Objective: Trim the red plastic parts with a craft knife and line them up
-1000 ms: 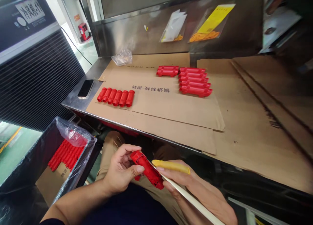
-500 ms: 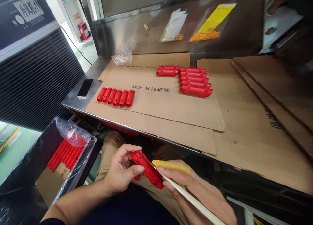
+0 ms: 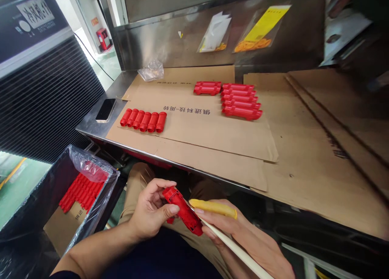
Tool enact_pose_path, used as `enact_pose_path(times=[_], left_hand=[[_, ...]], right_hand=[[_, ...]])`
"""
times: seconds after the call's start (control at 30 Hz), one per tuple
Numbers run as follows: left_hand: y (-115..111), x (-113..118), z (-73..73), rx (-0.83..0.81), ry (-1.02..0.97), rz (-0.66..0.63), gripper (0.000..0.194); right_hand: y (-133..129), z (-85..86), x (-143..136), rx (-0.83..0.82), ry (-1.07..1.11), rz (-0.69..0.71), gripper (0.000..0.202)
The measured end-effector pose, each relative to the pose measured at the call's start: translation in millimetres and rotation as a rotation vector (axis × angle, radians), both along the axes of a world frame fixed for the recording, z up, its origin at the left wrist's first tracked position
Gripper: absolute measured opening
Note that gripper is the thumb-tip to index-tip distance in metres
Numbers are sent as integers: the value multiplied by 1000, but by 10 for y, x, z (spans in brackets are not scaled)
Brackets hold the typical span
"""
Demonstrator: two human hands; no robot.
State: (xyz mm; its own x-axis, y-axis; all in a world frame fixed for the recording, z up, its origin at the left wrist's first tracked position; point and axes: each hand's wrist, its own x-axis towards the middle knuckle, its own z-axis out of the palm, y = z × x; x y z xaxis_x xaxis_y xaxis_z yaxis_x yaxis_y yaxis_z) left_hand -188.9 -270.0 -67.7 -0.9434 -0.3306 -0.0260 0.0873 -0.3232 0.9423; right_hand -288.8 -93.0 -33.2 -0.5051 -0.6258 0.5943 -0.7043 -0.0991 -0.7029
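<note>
Phone (image 3: 106,109) at 10 o'clock on steel table (image 3: 91,127); cardboard sheet (image 3: 212,133) centre; plastic-lined bin (image 3: 45,198) at 8 o'clock; crumpled bag (image 3: 151,71) at 11 o'clock

Plenty of bare cardboard (image 3: 304,149) sat right of the long red parts (image 3: 240,101) on the desk (image 3: 91,127). Left of those parts, the row of short red tubes (image 3: 143,121) and a phone (image 3: 105,109) blocked that end; a steel wall (image 3: 170,44) closed off behind.
</note>
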Motion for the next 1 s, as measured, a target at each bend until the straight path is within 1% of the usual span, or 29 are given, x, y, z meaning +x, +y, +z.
enact_pose_path(times=[0.2, 0.5, 0.67, 0.73, 0.8, 0.87, 0.93, 1.0], left_hand=[[10, 6, -20, 6, 7, -2, 47], [2, 10, 12, -11, -14, -2, 46], [20, -4, 19, 23, -27, 13, 44], [25, -11, 20, 60, -11, 14, 43], [27, -18, 20, 104, 7, 1, 41], [27, -23, 15, 144, 11, -10, 42], [28, -26, 4, 177, 1, -19, 43], [32, -26, -9, 201, -13, -24, 43]], right_hand=[[15, -23, 12, 10, 9, 14, 43], [38, -74, -23, 83, 33, 29, 32], [-4, -83, -21, 32, 55, 52, 26], [-9, -100, 10, 14, 22, 24, 22], [-5, -143, 46, 7, -140, -16, 17], [0, -219, 72, -25, -394, -28, 16], [8, -312, 76, -102, -673, 3, 18], [28, -388, 56, -185, -960, 77, 23]])
